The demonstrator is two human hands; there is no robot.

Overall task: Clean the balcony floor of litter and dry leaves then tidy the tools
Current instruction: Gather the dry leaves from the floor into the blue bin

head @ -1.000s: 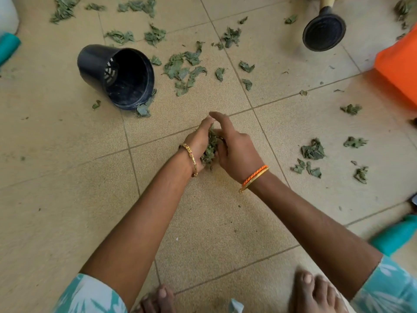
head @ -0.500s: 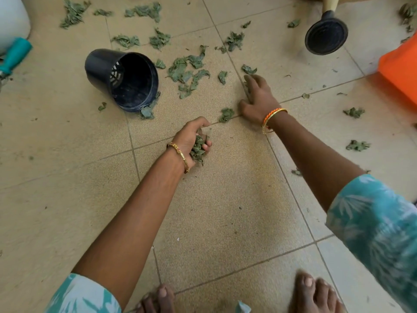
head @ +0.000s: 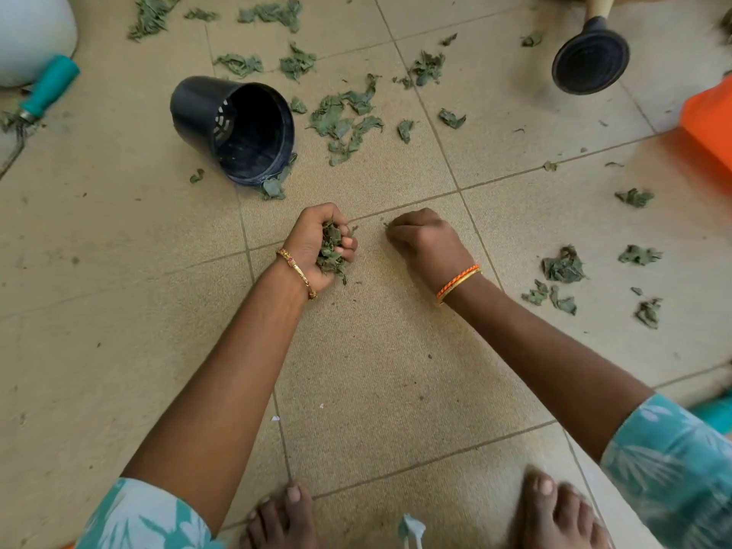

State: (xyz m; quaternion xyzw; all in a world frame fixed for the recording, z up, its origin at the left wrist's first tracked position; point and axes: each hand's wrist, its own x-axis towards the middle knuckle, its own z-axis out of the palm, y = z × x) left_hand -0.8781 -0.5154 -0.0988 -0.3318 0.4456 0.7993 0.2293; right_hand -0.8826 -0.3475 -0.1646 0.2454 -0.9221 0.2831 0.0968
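My left hand [head: 317, 247] grips a bunch of dry green leaves [head: 330, 253] just above the tiled floor. Right beside it, my right hand [head: 424, 241] is curled into a fist with its fingertips on the floor, and a scrap of leaf shows at the fingertips. A black plastic pot [head: 237, 126] lies on its side beyond my left hand, mouth toward me. Loose leaves [head: 348, 120] lie scattered to the right of the pot, and more leaves [head: 562, 269] lie to the right of my right hand.
At the far left lie a teal-handled hand tool [head: 49, 87] and a white container [head: 31, 33]. A watering can's black rose [head: 590, 61] hangs at the top right, with an orange bin [head: 709, 120] at the right edge. My bare feet [head: 285, 517] are at the bottom.
My right hand reached out to a leaf near the tile joint, then drew back curled beside my left hand. That leaf is gone from the floor. My left hand kept its bunch.
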